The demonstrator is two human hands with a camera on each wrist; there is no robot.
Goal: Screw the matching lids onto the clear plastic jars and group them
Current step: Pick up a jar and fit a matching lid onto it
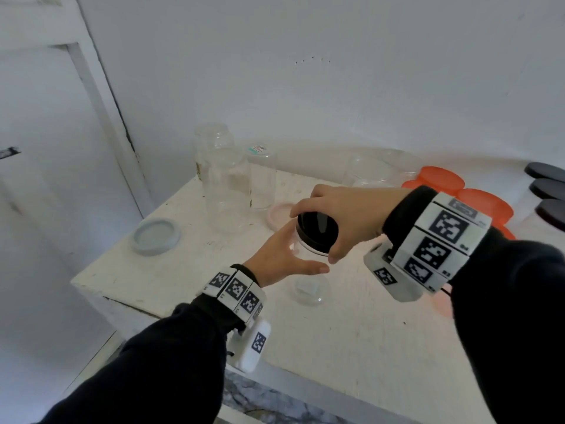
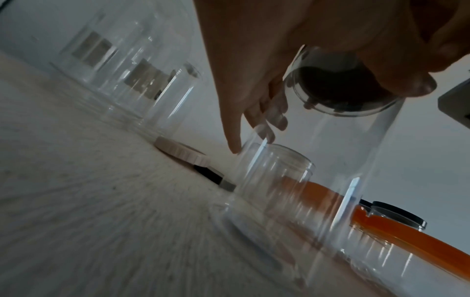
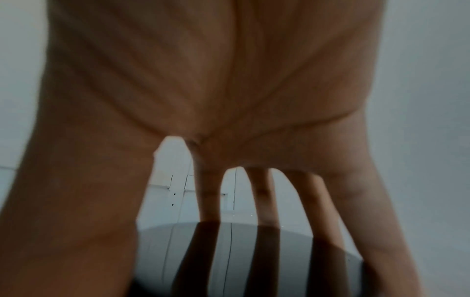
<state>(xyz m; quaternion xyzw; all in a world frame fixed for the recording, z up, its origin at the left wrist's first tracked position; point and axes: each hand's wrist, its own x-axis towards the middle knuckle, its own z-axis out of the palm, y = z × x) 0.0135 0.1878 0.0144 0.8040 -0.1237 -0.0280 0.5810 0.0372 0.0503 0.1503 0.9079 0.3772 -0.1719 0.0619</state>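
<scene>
Head view: right hand [image 1: 342,212] arched over the black lid [image 1: 318,229], fingers and thumb curled round its rim, lid seated on the mouth of a clear jar [image 1: 310,270] standing near the middle of the white table [image 1: 351,332]. Left hand [image 1: 284,258] cupped round the jar wall just below the lid, thumb across the near side. Right wrist view: same fingers [image 3: 262,197] splayed down onto the glossy lid top. Left wrist view: left fingers [image 2: 267,112] seen through the clear wall.

Probably light, thin-walled and slick, likely to flex if squeezed hard; best steadied high on the wall near the stiffer neck, with turning force kept on the lid's rim. Cannot tell whether the threads have caught.

Behind: uncapped clear jars [image 1: 227,191], grey lid [image 1: 156,237], pink lid [image 1: 279,214], orange lids [image 1: 441,179].
</scene>
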